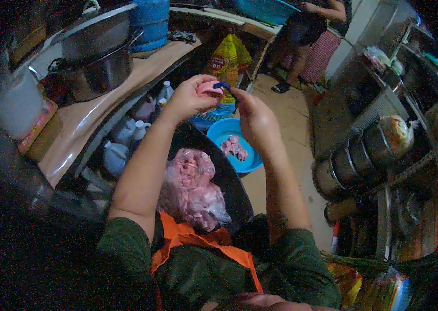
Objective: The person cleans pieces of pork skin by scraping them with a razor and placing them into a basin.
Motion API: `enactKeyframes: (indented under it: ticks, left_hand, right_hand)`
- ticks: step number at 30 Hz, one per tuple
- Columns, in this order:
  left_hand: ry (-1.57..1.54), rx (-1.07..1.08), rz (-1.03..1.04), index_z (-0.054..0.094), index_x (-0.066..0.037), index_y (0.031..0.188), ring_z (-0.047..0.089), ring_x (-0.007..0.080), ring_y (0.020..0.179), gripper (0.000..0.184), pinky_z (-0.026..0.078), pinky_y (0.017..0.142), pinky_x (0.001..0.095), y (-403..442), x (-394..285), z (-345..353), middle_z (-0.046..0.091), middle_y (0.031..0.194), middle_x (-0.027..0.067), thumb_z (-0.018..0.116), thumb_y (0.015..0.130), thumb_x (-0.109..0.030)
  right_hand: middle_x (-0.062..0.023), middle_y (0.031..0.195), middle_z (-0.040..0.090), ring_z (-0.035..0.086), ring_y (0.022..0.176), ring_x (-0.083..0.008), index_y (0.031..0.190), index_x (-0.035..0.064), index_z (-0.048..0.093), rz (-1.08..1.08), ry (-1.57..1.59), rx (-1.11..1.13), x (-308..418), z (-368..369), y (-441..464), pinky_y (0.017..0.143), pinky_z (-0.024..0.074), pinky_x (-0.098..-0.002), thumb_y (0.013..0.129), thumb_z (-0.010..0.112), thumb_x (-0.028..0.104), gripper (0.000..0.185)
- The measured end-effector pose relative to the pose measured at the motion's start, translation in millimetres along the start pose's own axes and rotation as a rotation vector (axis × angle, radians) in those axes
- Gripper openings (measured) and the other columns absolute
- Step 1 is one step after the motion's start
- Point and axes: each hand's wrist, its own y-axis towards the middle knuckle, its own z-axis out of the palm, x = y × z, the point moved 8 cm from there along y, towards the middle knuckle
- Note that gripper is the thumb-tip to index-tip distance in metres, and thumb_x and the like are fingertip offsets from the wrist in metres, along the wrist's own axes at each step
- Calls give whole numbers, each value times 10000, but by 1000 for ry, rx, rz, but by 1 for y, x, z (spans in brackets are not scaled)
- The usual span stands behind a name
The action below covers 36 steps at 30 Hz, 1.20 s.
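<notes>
A: Entry one, the hands?
B: Left hand (187,99), upper middle of the frame: fingers closed around a pink piece (208,89), apparently meat. Right hand (252,115), just beside it: thumb and fingers pinched narrow on a small dark blue item (222,85), which meets the pink piece. Exact kind of item: cannot tell.

A: Entry two, below the hands?
B: One light blue basin (253,163), round, centre of the frame, on the floor. Contents: several pinkish pieces (234,147).

A: Entry three, nearer the wearer?
B: Clear plastic bagging (194,186) filled with pink meat, lying on a black surface (237,199), left of and below the basin. Also an orange apron (175,236) over a dark green shirt (198,272).

A: Entry four, left side?
B: Pale bottles (115,156) under a curved counter (87,111); on that counter, a metal pot (110,72) and, farther up, a blue container (149,26).

A: Entry five, remainder?
B: Yellow printed bag (224,58), upright beyond the hands. Ribbed metal vessel (352,161), right side, lying sideways in view. Another person (307,31), top right of centre, partly visible, one arm near a teal basin (265,11).
</notes>
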Motion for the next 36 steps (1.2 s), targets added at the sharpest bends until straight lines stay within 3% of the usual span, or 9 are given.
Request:
enactKeyframes:
  ticks: [5,11,14,17,19,24,27,29,36]
  left_hand:
    - [184,-115,146,497,-8,1052,548,109,804,466,454,718,242,2,-9,-12,573,904,52,664,620,-57]
    - [213,-67,220,484,-1,1098,553,117,853,506,448,750,244,1,-9,-5,578,960,73,645,621,-54]
    - [128,-70,247,479,-6,1132,553,129,895,539,437,787,254,0,-10,-1,577,1015,93,616,611,-35]
    - [444,-97,312,489,-26,1144,555,145,923,569,427,813,263,-4,-20,-9,574,1051,115,592,585,-11]
    - [456,-94,314,495,-45,1145,561,161,923,578,427,816,270,-6,-26,-13,576,1047,120,589,575,-13]
    - [601,-148,301,495,-115,1161,559,223,955,586,420,839,301,-3,-15,-28,564,1062,138,612,588,-73]
    - [564,-210,269,462,-55,1173,537,206,984,627,405,864,301,2,-2,-43,561,1064,133,673,585,-111]
    - [699,-219,219,447,-47,1170,541,163,907,626,444,802,298,-8,-21,-37,556,1013,59,675,589,-10]
    - [299,-194,278,492,-26,1091,560,180,805,485,459,668,285,-25,-79,-26,563,938,82,641,630,0]
  right_hand:
    - [-162,862,575,554,850,-329,1063,137,532,79,-214,227,-23,-4,1,711,446,-410,764,447,79,317]
    - [-164,937,577,558,861,-310,1046,73,545,-25,77,-67,-5,-17,5,741,444,-357,802,463,28,261]
    - [-148,906,574,551,863,-324,1064,142,538,-73,99,-44,1,-11,2,710,445,-406,788,430,78,303]
    - [-149,880,572,555,853,-322,1059,147,541,-90,55,66,-10,-1,2,706,448,-409,789,431,99,296]
    - [-169,924,576,553,872,-323,1040,103,562,91,-368,384,-37,11,-2,749,441,-365,782,483,40,277]
    - [-174,918,587,553,871,-332,1011,104,578,70,-19,258,-61,27,-14,724,441,-393,764,477,52,272]
    - [-166,917,593,560,871,-320,999,111,585,129,63,631,-100,94,-63,707,441,-402,748,491,52,275]
    - [-155,901,600,568,855,-307,971,112,598,188,-353,1057,-165,143,-129,693,443,-399,717,528,54,270]
    - [-109,823,611,569,757,-245,927,104,612,153,-70,1206,-157,148,-167,639,439,-361,629,572,57,304]
